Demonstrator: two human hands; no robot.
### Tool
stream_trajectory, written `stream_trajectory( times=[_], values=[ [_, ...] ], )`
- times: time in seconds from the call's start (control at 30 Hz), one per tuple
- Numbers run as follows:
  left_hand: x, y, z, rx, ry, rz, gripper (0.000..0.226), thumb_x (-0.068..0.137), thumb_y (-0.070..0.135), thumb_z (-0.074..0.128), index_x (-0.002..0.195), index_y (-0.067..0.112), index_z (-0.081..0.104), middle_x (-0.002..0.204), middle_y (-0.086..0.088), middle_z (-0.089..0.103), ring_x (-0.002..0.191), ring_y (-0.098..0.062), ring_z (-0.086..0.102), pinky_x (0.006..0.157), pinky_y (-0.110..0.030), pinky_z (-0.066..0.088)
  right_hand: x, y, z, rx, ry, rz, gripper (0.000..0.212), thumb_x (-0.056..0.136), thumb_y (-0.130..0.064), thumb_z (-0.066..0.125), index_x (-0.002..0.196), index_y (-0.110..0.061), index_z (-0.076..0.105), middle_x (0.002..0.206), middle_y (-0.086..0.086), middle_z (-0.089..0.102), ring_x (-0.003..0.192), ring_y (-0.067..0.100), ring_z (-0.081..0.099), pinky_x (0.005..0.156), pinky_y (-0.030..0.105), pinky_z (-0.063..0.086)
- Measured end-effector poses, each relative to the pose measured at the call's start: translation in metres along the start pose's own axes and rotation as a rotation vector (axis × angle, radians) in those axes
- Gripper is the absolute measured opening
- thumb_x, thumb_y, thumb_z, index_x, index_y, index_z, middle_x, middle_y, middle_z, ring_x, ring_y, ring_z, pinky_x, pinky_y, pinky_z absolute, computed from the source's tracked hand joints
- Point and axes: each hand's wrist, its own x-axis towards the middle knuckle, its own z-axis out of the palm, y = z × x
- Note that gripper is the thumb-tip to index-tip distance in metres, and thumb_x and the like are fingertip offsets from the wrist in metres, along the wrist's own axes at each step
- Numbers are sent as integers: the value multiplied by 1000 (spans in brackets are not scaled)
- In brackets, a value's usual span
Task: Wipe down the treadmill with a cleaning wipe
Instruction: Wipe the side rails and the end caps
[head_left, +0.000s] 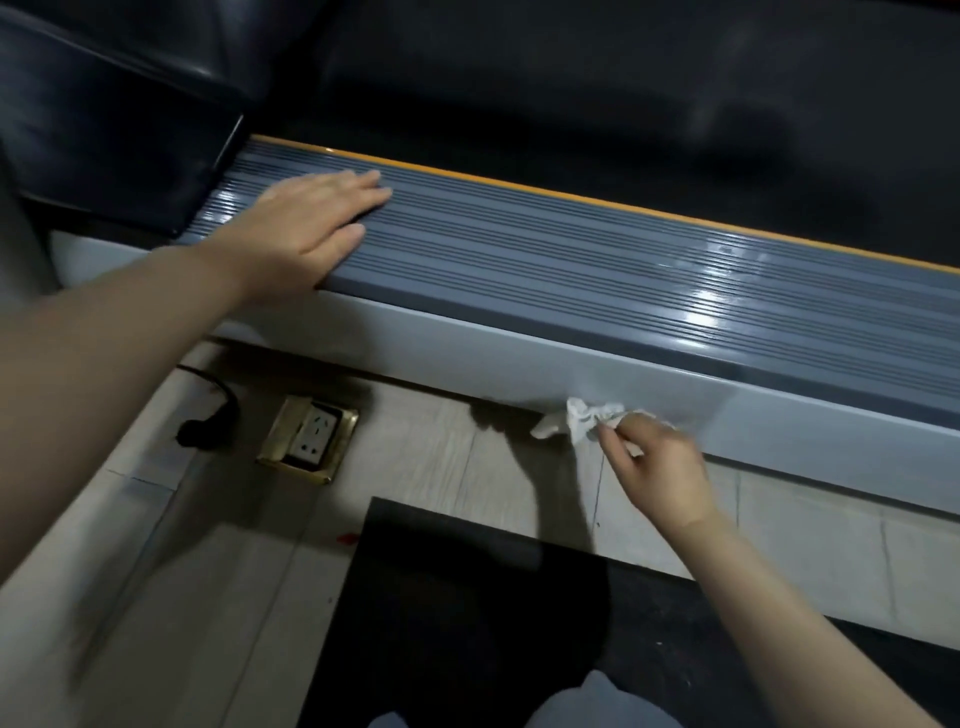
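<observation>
We see a pale tiled floor with 1 brass floor socket, a black mat and a black cable.

Left hand is flat, palm down, fingers straight and together, arm reaching in from the near left. Right hand sits lower, fingers curled, pinching.
</observation>
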Motion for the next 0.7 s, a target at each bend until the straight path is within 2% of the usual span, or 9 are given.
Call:
stream_trajectory(
  times=[0.1,0.17,0.23,0.33,0.4,0.5,0.57,0.63,0.7],
  values=[
    [3,-13,-2,69,-30,46,67,94,52,23,156,24,26,163,4,22,150,-14,18,122,-44,16,22,-53,-21,150,152,-62,23,92,-24,61,77,-9,68,70,-1,63,64,16,58,59,27,46],
    [4,-23,-7,101,-106,92,67,95,53,21,158,28,18,164,9,14,151,-8,11,123,-40,11,34,-67,-26,269,171,8,18,92,-19,66,76,-11,68,66,-9,60,61,10,57,59,22,42],
    [4,-33,-10,157,-131,161,66,97,53,19,158,28,14,164,11,11,151,-7,8,123,-38,7,32,-64,-15,337,104,69,16,91,-20,68,75,-19,69,66,-18,63,64,-2,59,61,16,42],
    [4,-38,-9,167,-79,197,64,98,52,23,157,26,19,164,5,18,151,-16,17,122,-43,14,24,-56,20,335,-162,257,28,91,-24,67,67,-37,70,66,-32,62,67,-11,59,63,19,42],
    [4,-36,-7,147,-66,188,65,98,52,24,157,25,22,164,2,20,151,-19,19,122,-45,16,24,-60,36,337,-266,377,39,91,-29,66,55,-43,63,55,-25,57,58,-1,53,58,20,37],
    [3,-40,-5,156,-35,199,63,99,49,25,157,25,23,163,1,22,150,-19,20,122,-44,16,38,-95,33,392,-112,235,22,89,-38,63,71,-29,73,66,-13,66,66,12,61,62,28,47],
    [3,-42,-3,138,-16,215,60,100,45,27,156,24,26,162,0,25,150,-20,22,122,-43,17,51,-121,23,549,38,127,22,89,-30,64,78,-15,74,69,-6,66,66,3,59,65,25,46],
    [4,-43,-2,102,0,225,57,100,39,29,155,23,29,161,-1,28,149,-21,24,122,-45,18,60,-135,18,730,100,174,23,89,-25,67,80,-6,75,70,2,67,70,3,56,68,23,43],
    [5,-44,-2,68,11,227,55,100,35,30,154,23,31,161,-1,29,149,-21,25,122,-46,19,54,-132,26,839,84,268,30,89,-33,70,79,-5,76,73,14,69,74,9,56,69,26,44]
  ],
)
